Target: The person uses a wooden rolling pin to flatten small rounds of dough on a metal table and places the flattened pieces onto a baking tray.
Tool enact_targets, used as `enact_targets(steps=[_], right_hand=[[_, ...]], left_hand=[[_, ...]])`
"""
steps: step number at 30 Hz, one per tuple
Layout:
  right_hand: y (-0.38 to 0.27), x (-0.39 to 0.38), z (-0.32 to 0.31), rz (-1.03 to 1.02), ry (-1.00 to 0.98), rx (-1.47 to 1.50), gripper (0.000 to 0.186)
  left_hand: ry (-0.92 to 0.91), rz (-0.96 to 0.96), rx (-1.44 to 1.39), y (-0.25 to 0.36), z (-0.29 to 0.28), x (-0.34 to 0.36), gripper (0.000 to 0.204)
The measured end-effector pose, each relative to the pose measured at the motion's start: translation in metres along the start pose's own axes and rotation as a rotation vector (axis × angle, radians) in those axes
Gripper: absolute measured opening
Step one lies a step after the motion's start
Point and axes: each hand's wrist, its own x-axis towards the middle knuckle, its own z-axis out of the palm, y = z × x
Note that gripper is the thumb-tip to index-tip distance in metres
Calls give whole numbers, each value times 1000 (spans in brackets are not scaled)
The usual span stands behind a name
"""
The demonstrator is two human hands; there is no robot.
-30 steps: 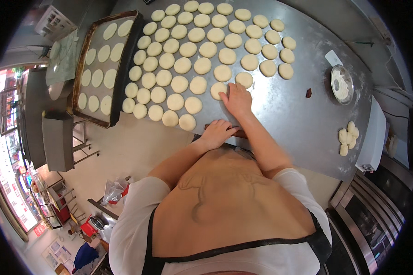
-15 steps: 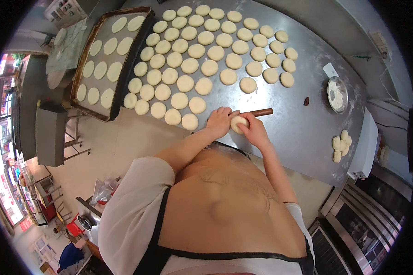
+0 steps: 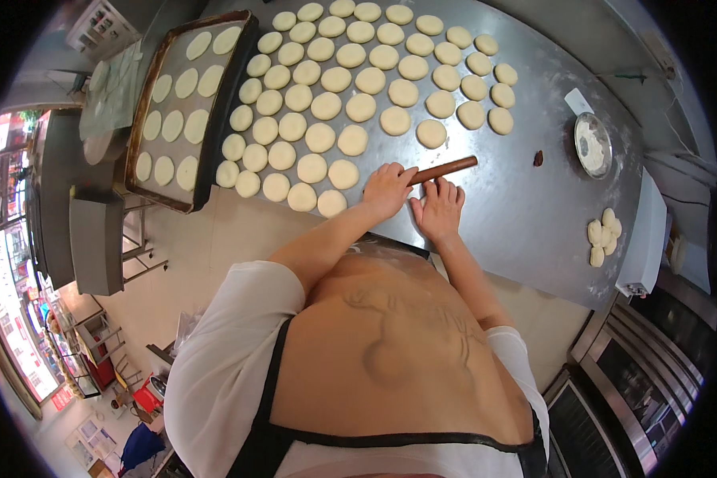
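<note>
My left hand [image 3: 389, 192] is closed round the near end of a dark brown wooden rolling pin [image 3: 448, 169] at the front edge of the metal table. The pin's free end slants up to the right. Just right of it my right hand [image 3: 440, 210] lies flat on the table, palm down, fingers stretched and slightly spread. No dough shows around that palm; whatever is beneath it is hidden. Beyond both hands, many thick white dough rounds [image 3: 361, 107] stand in rows. The closest to my left hand is a dough round [image 3: 343, 174] to its left.
A dark-rimmed baking tray [image 3: 201, 205] with flat dough ovals stands at the left. To the right are a metal bowl of flour [image 3: 593, 150], a white scraper [image 3: 577, 102], a small dark lump [image 3: 538, 158], a cluster of dough pieces [image 3: 605, 231] and a white box-shaped appliance [image 3: 644, 231].
The dough round my right hand was gripping no longer shows. That hand has opened and flattened on the table. My left hand has moved slightly up and right, now gripping the rolling pin.
</note>
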Motion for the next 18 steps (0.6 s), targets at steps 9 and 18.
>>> enact_targets(steps=[9,18], right_hand=[[8,20,5,219,-101,16,70],[-1,22,12,205,13,86,72]], left_hand=[[-22,-17,-38,-21,-11,-10,50],[21,-34,-68,-20,-1,-13,47]])
